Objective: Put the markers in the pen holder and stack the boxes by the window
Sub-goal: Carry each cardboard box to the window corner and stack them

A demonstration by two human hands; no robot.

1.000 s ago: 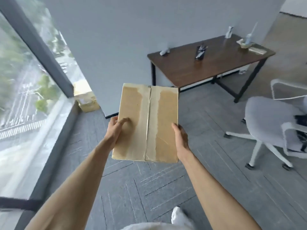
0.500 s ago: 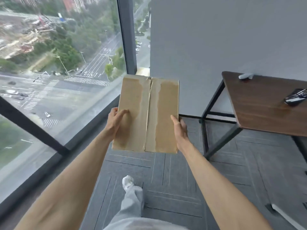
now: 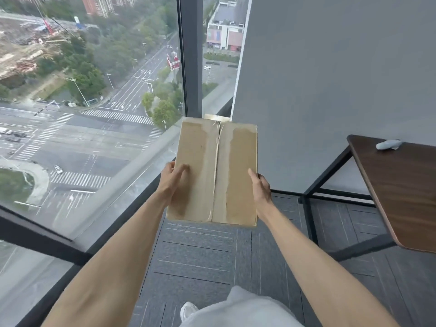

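Observation:
I hold a flat brown cardboard box (image 3: pixel 213 171) with a taped centre seam out in front of me, above the grey carpet. My left hand (image 3: pixel 172 179) grips its left edge, thumb on top. My right hand (image 3: pixel 260 188) grips its right edge. Just beyond the held box, a sliver of another cardboard box (image 3: pixel 217 117) shows in the corner by the window; the rest of it is hidden. The pen holder and markers are out of view.
A floor-to-ceiling window (image 3: pixel 89 109) with a dark frame runs along the left. A grey wall (image 3: pixel 330 79) stands ahead. A dark wooden desk (image 3: pixel 401 185) with black legs stands at right, with a small grey object (image 3: pixel 388 144) on it. My leg and white shoe (image 3: pixel 188 311) are below.
The view has swung left from the desk and chair toward the window corner, and I have stepped closer to it. Both hands keep the same grip on the box.

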